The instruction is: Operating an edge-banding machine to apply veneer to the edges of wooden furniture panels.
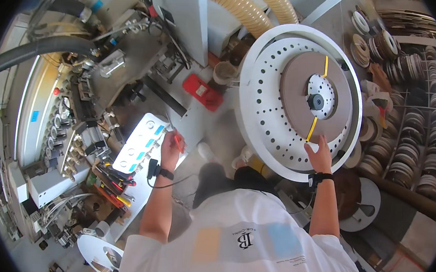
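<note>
My left hand (170,147) is closed around a slim red object (178,142), perhaps a tool handle. It is beside the white control panel (139,142) with round gauges or knobs and blue labels. To the right, a brown coil of flat banding (296,99) lies on a white round tray (260,101) full of holes. Two yellow strips (312,128) lie across the coil, around a black centre knob (315,101). My right hand (320,156) reaches to the coil's near edge, thumb and fingers apart. Whether its fingertips touch the coil is hard to tell.
A machine (96,99) with many metal parts stretches along the left. Several coloured-handle tools (115,181) lie below the panel. A red case (202,92) sits beyond my left hand. Racks of banding coils (409,147) stand at the right. Ribbed hoses (240,6) run behind the tray.
</note>
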### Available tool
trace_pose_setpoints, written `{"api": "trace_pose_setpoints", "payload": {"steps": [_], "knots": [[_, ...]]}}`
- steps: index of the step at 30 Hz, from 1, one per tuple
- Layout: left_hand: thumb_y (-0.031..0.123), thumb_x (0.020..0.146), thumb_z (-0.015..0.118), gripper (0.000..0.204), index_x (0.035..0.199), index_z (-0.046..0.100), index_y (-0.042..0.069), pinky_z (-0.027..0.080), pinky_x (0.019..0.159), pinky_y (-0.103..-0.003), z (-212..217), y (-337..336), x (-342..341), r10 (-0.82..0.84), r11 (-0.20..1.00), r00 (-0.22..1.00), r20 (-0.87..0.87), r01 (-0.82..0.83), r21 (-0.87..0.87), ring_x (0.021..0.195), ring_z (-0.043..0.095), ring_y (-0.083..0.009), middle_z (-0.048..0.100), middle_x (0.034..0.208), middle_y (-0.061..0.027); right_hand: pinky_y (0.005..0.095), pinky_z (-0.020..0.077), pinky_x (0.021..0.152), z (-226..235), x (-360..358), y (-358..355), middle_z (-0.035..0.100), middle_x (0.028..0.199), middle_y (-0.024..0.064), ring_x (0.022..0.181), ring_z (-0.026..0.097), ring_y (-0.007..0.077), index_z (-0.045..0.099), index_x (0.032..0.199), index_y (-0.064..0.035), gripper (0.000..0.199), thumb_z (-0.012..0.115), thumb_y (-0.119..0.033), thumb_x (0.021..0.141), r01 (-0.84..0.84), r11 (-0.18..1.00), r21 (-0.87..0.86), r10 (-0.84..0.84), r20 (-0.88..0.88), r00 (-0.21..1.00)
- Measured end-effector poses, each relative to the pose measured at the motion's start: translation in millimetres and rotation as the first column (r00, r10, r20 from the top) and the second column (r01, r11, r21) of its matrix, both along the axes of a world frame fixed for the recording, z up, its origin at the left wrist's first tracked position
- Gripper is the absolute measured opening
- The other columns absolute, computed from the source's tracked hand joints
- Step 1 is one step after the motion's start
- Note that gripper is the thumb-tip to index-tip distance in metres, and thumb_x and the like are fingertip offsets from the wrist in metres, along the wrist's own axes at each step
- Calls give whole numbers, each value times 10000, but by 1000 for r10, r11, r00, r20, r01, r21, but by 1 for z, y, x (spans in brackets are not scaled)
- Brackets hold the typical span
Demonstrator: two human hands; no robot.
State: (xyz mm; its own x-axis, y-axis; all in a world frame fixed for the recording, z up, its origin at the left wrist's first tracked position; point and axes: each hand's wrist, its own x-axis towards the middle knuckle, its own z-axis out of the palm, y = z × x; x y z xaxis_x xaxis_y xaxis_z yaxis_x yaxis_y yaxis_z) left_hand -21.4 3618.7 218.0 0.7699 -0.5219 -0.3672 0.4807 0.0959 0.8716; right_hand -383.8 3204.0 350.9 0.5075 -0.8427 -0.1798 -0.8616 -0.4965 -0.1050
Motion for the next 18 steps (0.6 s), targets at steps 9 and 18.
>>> {"api": "trace_pose_setpoints", "payload": {"steps": [9,18], "knots": [[279,1065,623,294,1255,643,56,545,760,-361,103,-128,-12,-225,974,886,405,206,91,901,656,-189,667,1027,-48,552,305,1249,5,-26,-37,319,1712,174,1554,356,333,431,1571,-6,917,669,-622,934,-52,978,200,45,40,998],[502,1054,484,511,1019,769,79,572,801,-483,247,-330,-61,-957,243,165,237,18,970,916,726,-395,757,915,-189,513,330,1244,19,-38,-62,362,1676,220,1541,375,356,485,1520,37,903,772,-520,870,-255,953,161,240,112,964]]}}
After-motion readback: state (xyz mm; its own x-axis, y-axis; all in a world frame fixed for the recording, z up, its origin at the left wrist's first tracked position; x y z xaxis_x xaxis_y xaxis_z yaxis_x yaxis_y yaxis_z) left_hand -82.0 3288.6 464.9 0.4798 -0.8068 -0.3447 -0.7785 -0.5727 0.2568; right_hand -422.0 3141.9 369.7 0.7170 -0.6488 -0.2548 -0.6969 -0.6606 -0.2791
